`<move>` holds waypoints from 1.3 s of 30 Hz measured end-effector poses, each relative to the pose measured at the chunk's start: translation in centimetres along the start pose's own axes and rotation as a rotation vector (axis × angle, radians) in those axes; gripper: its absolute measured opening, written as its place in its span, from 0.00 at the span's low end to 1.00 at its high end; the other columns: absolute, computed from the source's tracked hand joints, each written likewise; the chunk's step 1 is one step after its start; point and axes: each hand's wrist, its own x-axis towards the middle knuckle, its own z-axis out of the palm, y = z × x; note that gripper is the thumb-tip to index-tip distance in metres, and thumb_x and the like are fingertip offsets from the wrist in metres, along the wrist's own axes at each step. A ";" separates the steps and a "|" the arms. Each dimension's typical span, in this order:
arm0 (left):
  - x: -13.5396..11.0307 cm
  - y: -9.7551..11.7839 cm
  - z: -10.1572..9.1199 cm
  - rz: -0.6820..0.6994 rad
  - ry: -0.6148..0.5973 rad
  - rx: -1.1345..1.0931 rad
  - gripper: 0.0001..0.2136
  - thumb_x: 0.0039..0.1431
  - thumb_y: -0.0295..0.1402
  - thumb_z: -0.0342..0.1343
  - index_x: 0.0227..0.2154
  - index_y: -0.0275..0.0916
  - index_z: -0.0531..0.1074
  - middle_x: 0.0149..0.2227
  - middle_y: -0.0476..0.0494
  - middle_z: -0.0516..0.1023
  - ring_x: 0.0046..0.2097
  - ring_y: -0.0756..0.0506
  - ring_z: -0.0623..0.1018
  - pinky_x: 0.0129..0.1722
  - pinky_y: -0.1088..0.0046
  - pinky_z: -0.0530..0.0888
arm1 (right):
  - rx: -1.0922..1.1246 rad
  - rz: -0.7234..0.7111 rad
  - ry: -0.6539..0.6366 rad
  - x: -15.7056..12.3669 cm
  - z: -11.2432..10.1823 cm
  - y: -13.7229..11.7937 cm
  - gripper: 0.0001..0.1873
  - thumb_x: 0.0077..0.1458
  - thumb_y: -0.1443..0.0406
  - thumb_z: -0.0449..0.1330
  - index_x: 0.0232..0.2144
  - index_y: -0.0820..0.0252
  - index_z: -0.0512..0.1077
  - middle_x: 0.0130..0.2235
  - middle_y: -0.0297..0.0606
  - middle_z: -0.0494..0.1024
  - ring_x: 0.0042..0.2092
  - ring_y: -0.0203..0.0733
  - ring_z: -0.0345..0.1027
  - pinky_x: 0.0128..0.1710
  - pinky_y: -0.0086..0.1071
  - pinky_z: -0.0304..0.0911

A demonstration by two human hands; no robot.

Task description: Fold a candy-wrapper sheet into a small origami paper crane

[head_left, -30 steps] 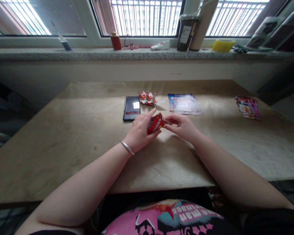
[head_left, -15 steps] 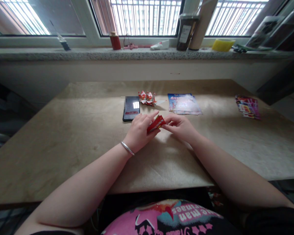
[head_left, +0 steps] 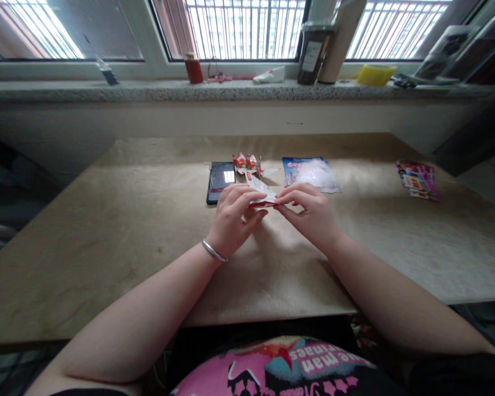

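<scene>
A folded piece of printed paper [head_left: 262, 190], white on the face turned up and red along its near edge, is held between my two hands above the table. My left hand [head_left: 238, 212], a silver bangle at its wrist, grips the paper's left part between fingers and thumb. The right corner is pinched by the thumb and fingertips of my right hand [head_left: 307, 208]. Just beyond lie several red-and-white folded paper shapes [head_left: 247, 163]. A phone [head_left: 218, 181] rests flat behind my left hand, partly covered by it.
A stack of blue printed sheets [head_left: 309, 173] lies behind my right hand. Farther right are several pink-purple leaflets [head_left: 418, 180]. On the stone windowsill [head_left: 148, 93] stand a red bottle [head_left: 193, 70], a dark jar [head_left: 310, 58] and a yellow tape roll [head_left: 375, 75].
The paper has turned from showing its red printed side to showing a white face, opened out toward the back. Both hands have shifted their grip slightly.
</scene>
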 end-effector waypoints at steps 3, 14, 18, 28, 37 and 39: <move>0.1 0.0 0.0 0.016 0.016 -0.029 0.06 0.59 0.37 0.55 0.36 0.42 0.73 0.37 0.46 0.76 0.43 0.46 0.73 0.47 0.64 0.69 | -0.065 -0.055 -0.006 -0.1 0.0 -0.1 0.04 0.54 0.63 0.60 0.28 0.52 0.74 0.35 0.36 0.78 0.39 0.41 0.68 0.42 0.39 0.64; -0.2 -0.4 0.3 -0.027 0.074 -0.301 0.04 0.58 0.32 0.57 0.33 0.41 0.75 0.34 0.46 0.76 0.39 0.49 0.75 0.44 0.68 0.72 | -0.022 -0.110 -0.006 0.0 -0.2 -0.1 0.02 0.53 0.63 0.60 0.31 0.52 0.73 0.36 0.37 0.77 0.40 0.42 0.68 0.44 0.39 0.62; -0.3 -0.6 0.4 -0.052 0.082 -0.379 0.05 0.58 0.32 0.56 0.34 0.40 0.76 0.35 0.45 0.76 0.40 0.49 0.75 0.43 0.69 0.73 | 0.014 -0.117 0.000 0.2 -0.2 0.2 0.03 0.53 0.63 0.60 0.32 0.53 0.73 0.37 0.38 0.76 0.42 0.42 0.68 0.45 0.39 0.62; -0.2 -0.3 0.3 0.007 0.140 -0.222 0.05 0.55 0.31 0.59 0.35 0.40 0.75 0.36 0.46 0.77 0.41 0.48 0.75 0.44 0.67 0.72 | -0.054 -0.222 0.069 0.1 -0.3 0.1 0.03 0.52 0.67 0.61 0.28 0.53 0.73 0.36 0.35 0.78 0.42 0.42 0.69 0.45 0.41 0.64; -0.3 -0.5 0.5 -0.057 0.161 -0.326 0.03 0.55 0.30 0.60 0.33 0.40 0.76 0.34 0.47 0.78 0.37 0.50 0.75 0.40 0.72 0.73 | -0.068 -0.246 0.082 0.1 -0.4 0.1 0.03 0.51 0.67 0.61 0.29 0.53 0.72 0.35 0.35 0.79 0.42 0.43 0.69 0.45 0.41 0.65; -0.3 -0.7 0.6 -0.070 0.167 -0.411 0.03 0.55 0.29 0.60 0.33 0.40 0.76 0.34 0.47 0.78 0.36 0.51 0.76 0.39 0.73 0.73 | -0.051 -0.242 0.070 0.2 -0.5 0.0 0.04 0.51 0.68 0.61 0.30 0.53 0.71 0.36 0.36 0.78 0.43 0.43 0.69 0.45 0.41 0.64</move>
